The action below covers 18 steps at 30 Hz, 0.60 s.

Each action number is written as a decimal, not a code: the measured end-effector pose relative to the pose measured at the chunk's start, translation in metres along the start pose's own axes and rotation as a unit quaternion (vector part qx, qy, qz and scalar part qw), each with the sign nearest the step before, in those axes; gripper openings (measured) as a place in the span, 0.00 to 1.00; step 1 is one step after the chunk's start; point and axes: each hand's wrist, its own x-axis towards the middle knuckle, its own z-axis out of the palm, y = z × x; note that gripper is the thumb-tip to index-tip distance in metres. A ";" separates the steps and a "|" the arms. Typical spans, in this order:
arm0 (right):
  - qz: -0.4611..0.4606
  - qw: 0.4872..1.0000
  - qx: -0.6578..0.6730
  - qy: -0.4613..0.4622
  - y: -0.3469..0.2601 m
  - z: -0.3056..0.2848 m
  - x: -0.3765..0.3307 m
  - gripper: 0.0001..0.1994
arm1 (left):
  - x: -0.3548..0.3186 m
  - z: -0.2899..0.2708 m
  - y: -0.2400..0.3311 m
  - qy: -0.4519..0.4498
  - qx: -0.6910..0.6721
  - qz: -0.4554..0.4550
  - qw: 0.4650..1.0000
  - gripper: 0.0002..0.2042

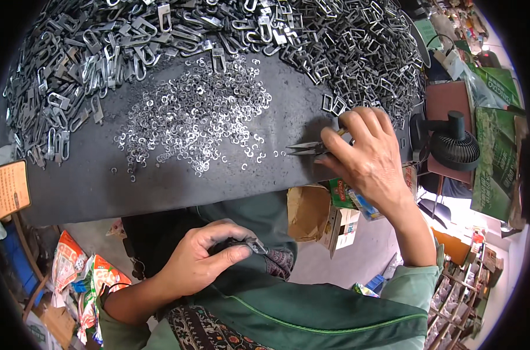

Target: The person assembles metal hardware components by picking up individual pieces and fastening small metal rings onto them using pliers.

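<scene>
My right hand (pixel 373 154) grips needle-nose pliers (pixel 302 147), whose pointed jaws are slightly apart and reach left over the dark tabletop (pixel 90 195). Close to the jaw tips lie a few stray C-shaped metal clips. Many more of these clips (pixel 201 111) form a loose, shiny heap at the middle of the table. Below the table's front edge, over my lap, my left hand (pixel 204 259) is closed around a small dark metal piece (pixel 254 245). Its fingers cover most of that piece, so its full shape is hidden.
U-shaped metal parts (pixel 90 52) are piled across the far left. Small rectangular metal frames (pixel 370 46) fill the far right. Beyond my right arm stand a black fan (pixel 455 147) and green cartons (pixel 498 151). An open cardboard box (pixel 307 213) sits beneath the table's edge.
</scene>
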 end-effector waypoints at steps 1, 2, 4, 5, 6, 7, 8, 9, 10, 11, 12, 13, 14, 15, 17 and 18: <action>-0.004 1.000 -0.001 0.002 0.001 0.000 0.000 0.18 | 0.000 0.000 0.001 0.002 -0.001 -0.001 1.000 0.09; -0.005 1.000 0.001 0.002 0.002 -0.001 0.001 0.18 | 0.000 0.000 0.002 0.002 0.000 -0.007 1.000 0.09; -0.001 1.000 -0.010 0.006 0.003 -0.003 0.001 0.18 | 0.000 0.000 0.003 0.002 -0.001 -0.015 1.000 0.09; -0.002 1.000 -0.009 0.004 0.003 -0.002 0.001 0.18 | 0.001 0.000 0.004 0.004 0.000 -0.015 1.000 0.09; -0.010 1.000 -0.005 0.004 0.003 -0.001 0.003 0.18 | 0.001 0.000 0.004 0.003 0.002 -0.015 1.000 0.09; -0.017 1.000 0.000 0.003 0.004 -0.001 0.004 0.18 | 0.002 0.000 0.004 0.002 0.001 -0.015 1.000 0.09; -0.017 1.000 -0.001 0.001 0.003 -0.001 0.004 0.18 | 0.003 0.000 0.004 -0.001 0.001 -0.013 1.000 0.09; -0.018 1.000 0.002 0.004 0.002 0.000 0.006 0.18 | 0.003 0.000 0.003 0.001 0.002 -0.011 1.000 0.09; -0.020 1.000 0.005 0.007 0.002 0.000 0.008 0.18 | 0.003 0.000 0.003 0.002 0.001 -0.012 1.000 0.09; -0.022 1.000 0.006 0.007 0.002 0.000 0.009 0.18 | 0.003 0.000 0.002 0.001 0.002 -0.008 1.000 0.09; -0.023 1.000 0.004 0.004 0.001 -0.001 0.009 0.18 | 0.003 -0.001 0.002 0.000 0.003 -0.003 1.000 0.10; -0.024 1.000 0.001 0.001 0.001 -0.001 0.010 0.17 | 0.003 -0.001 0.002 0.001 0.002 -0.002 1.000 0.10; -0.026 1.000 0.001 0.000 0.000 -0.002 0.011 0.17 | 0.003 -0.002 0.001 0.000 0.003 -0.003 1.000 0.09; -0.024 1.000 -0.003 -0.002 0.000 -0.002 0.011 0.17 | 0.002 -0.003 0.001 0.000 0.005 -0.004 1.000 0.09; -0.023 1.000 -0.007 -0.003 -0.002 -0.003 0.012 0.17 | 0.000 -0.003 0.001 0.001 0.006 0.001 1.000 0.09; -0.024 1.000 -0.010 -0.006 -0.003 -0.004 0.012 0.17 | 0.001 -0.003 0.001 -0.001 0.008 0.006 1.000 0.08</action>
